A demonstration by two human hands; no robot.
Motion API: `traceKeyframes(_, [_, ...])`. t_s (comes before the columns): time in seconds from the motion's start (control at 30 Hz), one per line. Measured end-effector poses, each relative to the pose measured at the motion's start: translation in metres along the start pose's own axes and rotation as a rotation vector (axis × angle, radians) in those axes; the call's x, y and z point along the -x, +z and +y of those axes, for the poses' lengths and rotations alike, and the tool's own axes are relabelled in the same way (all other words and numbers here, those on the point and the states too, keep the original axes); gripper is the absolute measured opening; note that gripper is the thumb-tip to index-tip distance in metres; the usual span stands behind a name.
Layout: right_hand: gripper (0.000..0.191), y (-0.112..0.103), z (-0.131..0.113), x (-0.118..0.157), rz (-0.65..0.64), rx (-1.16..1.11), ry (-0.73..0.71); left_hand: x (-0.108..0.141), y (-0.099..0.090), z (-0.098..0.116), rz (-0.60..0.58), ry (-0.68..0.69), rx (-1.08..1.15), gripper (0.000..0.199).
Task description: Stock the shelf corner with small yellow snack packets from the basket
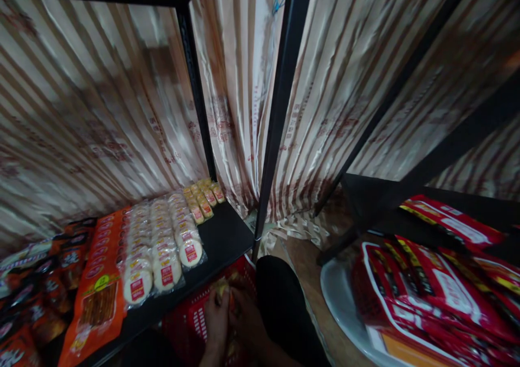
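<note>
Both hands are low in the middle of the head view, over a red basket [190, 321]. My left hand [216, 315] has its fingers closed on a small yellow packet [221, 287]. Close beside it on the right, my right hand [246, 307] is dim and blurred, its fingers bent near the same packet; what it holds, if anything, is hidden. More yellowish packets show faintly in the basket under the hands. On the black shelf [227, 231] to the left, small yellow packets [203, 199] stand in short rows beside rows of round white wrapped cakes [166, 269].
Orange snack bags [99, 302] and dark bags [44, 291] fill the shelf's left part. Black posts [276, 112] rise before a striped curtain [101, 85]. At right, red packets [442, 286] fill a container beside a grey-white rim [335, 296]. My dark-clothed knee [282, 302] is near the centre.
</note>
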State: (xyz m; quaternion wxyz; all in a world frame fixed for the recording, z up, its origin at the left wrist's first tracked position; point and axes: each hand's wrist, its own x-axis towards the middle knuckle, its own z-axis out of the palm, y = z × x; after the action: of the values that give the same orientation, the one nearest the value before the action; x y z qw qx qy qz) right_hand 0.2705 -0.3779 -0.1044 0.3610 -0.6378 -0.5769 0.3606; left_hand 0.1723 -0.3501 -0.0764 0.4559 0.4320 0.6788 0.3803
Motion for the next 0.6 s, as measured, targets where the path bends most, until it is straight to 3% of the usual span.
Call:
traceKeyframes(0.3, [0.043, -0.024, -0.014, -0.012, 0.157, 0.035, -0.145, 0.009, 0.012, 0.023, 0.089, 0.063, 0.158, 0.055])
traceKeyframes(0.4, [0.042, -0.032, -0.019, -0.023, 0.209, 0.074, -0.190, 0.008, 0.017, 0.038, 0.136, 0.097, 0.151, 0.047])
traceKeyframes(0.6, [0.050, -0.039, -0.025, -0.049, 0.227, 0.129, -0.285, -0.011, 0.020, 0.053, 0.105, 0.224, 0.153, 0.037])
